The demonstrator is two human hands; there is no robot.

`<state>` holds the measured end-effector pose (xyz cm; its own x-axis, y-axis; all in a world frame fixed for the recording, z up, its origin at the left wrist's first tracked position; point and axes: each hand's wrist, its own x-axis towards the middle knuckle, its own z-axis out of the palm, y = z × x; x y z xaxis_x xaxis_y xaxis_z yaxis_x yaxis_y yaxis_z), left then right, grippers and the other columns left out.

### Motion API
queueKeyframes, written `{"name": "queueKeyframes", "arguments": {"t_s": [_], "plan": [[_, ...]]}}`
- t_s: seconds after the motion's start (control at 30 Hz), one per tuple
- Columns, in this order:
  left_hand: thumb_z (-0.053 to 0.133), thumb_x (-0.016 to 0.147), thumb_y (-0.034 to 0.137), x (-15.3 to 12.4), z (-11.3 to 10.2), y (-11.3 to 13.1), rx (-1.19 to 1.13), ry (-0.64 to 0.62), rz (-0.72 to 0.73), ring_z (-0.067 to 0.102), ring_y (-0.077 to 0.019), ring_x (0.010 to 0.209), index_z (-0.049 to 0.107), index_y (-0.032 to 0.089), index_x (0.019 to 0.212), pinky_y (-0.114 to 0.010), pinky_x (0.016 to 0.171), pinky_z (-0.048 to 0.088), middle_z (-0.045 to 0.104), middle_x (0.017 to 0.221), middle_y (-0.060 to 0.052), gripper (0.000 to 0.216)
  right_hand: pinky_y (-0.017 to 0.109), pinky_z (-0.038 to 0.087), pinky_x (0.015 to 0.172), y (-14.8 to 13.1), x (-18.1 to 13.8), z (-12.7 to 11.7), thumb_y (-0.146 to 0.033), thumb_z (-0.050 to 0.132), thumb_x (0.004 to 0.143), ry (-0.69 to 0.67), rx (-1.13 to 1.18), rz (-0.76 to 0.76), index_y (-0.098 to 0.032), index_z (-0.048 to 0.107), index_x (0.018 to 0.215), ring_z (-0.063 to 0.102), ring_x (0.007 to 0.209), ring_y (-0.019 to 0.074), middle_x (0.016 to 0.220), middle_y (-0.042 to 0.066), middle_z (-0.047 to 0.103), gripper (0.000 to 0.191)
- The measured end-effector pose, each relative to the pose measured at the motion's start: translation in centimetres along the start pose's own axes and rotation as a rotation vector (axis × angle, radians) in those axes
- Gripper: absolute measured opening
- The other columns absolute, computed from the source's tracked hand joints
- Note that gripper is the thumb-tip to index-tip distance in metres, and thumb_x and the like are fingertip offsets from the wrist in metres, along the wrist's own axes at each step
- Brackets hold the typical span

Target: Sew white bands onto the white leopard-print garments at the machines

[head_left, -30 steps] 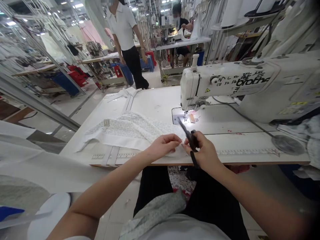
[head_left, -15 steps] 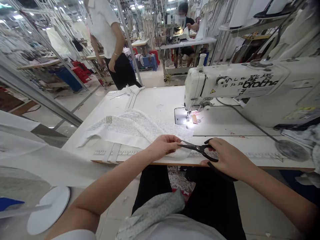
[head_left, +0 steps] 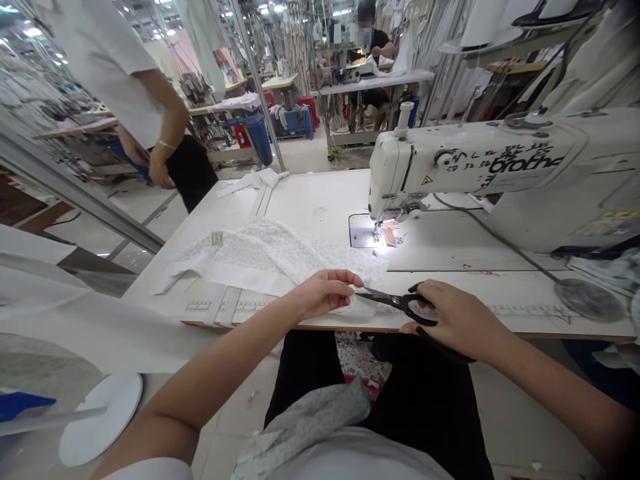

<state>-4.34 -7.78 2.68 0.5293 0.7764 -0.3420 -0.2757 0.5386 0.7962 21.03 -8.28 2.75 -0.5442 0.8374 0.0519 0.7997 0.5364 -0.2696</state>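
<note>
My right hand (head_left: 453,317) grips black scissors (head_left: 400,303) by the handles, over the front edge of the sewing table. The blades point left, slightly apart, with their tips beside the fingers of my left hand (head_left: 327,293). That hand pinches the edge of a pale patterned fabric piece (head_left: 273,250), close to the blades; a white part of it hangs below the fingers. The fabric spreads leftward over the table, with a small square label (head_left: 217,238) on it. Whether the blades touch the fabric, I cannot tell.
A white sewing machine (head_left: 460,167) stands at the right, its lamp lit over the needle plate (head_left: 361,231). White scraps (head_left: 253,180) lie at the table's far left corner. A measuring tape (head_left: 510,311) runs along the front edge. A person (head_left: 125,87) is beyond the table.
The scissor blades have opened slightly and their tips sit a little lower. My left fingers have shifted slightly. The person beyond the table has moved left.
</note>
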Motion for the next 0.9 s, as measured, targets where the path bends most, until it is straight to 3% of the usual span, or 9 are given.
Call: {"name": "queueKeyframes", "arguments": {"t_s": [0.17,0.23,0.33,0.43,0.53,0.6,0.67,0.77,0.9], "plan": [[0.06,0.064,0.009,-0.2,-0.1,-0.2,-0.001,-0.02,0.002,0.045,-0.0028,0.054,0.059,0.009,0.085,-0.019,0.056,0.037,0.048,0.066,0.001,0.021,0.025,0.028,0.049,-0.7,-0.3,0.8,-0.045,0.051,0.072,-0.067,0.02,0.039,-0.019,0.039,0.062,0.045,0.055,0.0149,0.062,0.001,0.051,0.03],[0.058,0.065,0.011,-0.6,-0.1,0.0,0.116,-0.034,0.032,0.044,-0.0031,0.055,0.056,0.012,0.092,-0.019,0.056,0.037,0.049,0.072,0.0,0.027,0.025,0.029,0.048,-0.2,-0.4,0.7,-0.044,0.051,0.073,-0.08,0.048,0.081,-0.019,0.039,0.06,0.046,0.053,0.0144,0.059,0.0,0.051,0.031],[0.056,0.066,0.014,-1.2,-0.1,0.5,0.541,0.021,0.128,0.044,-0.0064,0.057,0.052,0.017,0.1,-0.021,0.054,0.035,0.051,0.076,0.0,0.035,0.025,0.032,0.048,2.8,-0.3,-0.2,-0.049,0.052,0.071,-0.033,0.035,0.235,-0.019,0.043,0.064,0.049,0.055,0.0154,0.062,0.002,0.054,0.033],[0.049,0.068,0.017,-1.5,-0.2,0.6,1.007,0.205,0.285,0.047,-0.0125,0.067,0.051,0.018,0.1,-0.024,0.057,0.036,0.054,0.083,-0.003,0.032,0.028,0.037,0.051,7.9,-0.4,-1.5,-0.054,0.045,0.074,0.047,-0.079,0.351,-0.017,0.051,0.077,0.054,0.063,0.0198,0.075,0.009,0.058,0.038],[0.043,0.068,0.012,-1.4,-0.3,0.2,1.286,0.371,0.423,0.049,-0.0167,0.075,0.05,0.019,0.103,-0.026,0.06,0.034,0.055,0.088,-0.005,0.036,0.038,0.041,0.059,10.7,-0.6,-2.4,-0.049,0.05,0.072,0.117,-0.216,0.392,-0.011,0.055,0.084,0.055,0.077,0.0314,0.079,0.018,0.057,0.04],[0.043,0.068,0.012,-1.3,-0.2,-0.2,1.347,0.412,0.466,0.05,-0.0171,0.073,0.046,0.02,0.108,-0.025,0.059,0.033,0.055,0.081,-0.003,0.04,0.043,0.041,0.069,9.1,-0.6,-2.5,-0.041,0.052,0.074,0.248,-0.219,0.355,-0.011,0.056,0.092,0.051,0.092,0.0365,0.088,0.02,0.056,0.036],[0.046,0.072,0.018,-1.3,0.2,-0.6,1.347,0.412,0.498,0.049,-0.0154,0.066,0.042,0.02,0.11,-0.024,0.056,0.032,0.052,0.072,-0.001,0.038,0.039,0.041,0.079,4.9,-0.1,-2.0,-0.034,0.044,0.081,0.378,-0.04,0.193,-0.019,0.053,0.105,0.047,0.103,0.0294,0.103,0.014,0.054,0.029],[0.048,0.075,0.028,-1.4,0.9,-0.9,1.316,0.372,0.56,0.044,-0.0116,0.056,0.036,0.019,0.111,-0.022,0.052,0.03,0.045,0.066,0.002,0.039,0.031,0.045,0.075,-2.2,1.7,-0.5,-0.037,0.052,0.079,0.264,0.51,-0.049,-0.023,0.051,0.109,0.052,0.093,0.0195,0.104,0.005,0.054,0.033],[0.048,0.074,0.025,-2.0,1.3,-1.1,1.266,0.398,0.659,0.046,-0.0122,0.06,0.029,0.016,0.118,-0.023,0.055,0.035,0.049,0.075,-0.001,0.049,0.027,0.044,0.068,-6.4,3.4,1.1,-0.037,0.052,0.079,0.243,0.891,-0.046,-0.018,0.055,0.08,0.052,0.073,0.0151,0.076,0.001,0.056,0.02]]}}
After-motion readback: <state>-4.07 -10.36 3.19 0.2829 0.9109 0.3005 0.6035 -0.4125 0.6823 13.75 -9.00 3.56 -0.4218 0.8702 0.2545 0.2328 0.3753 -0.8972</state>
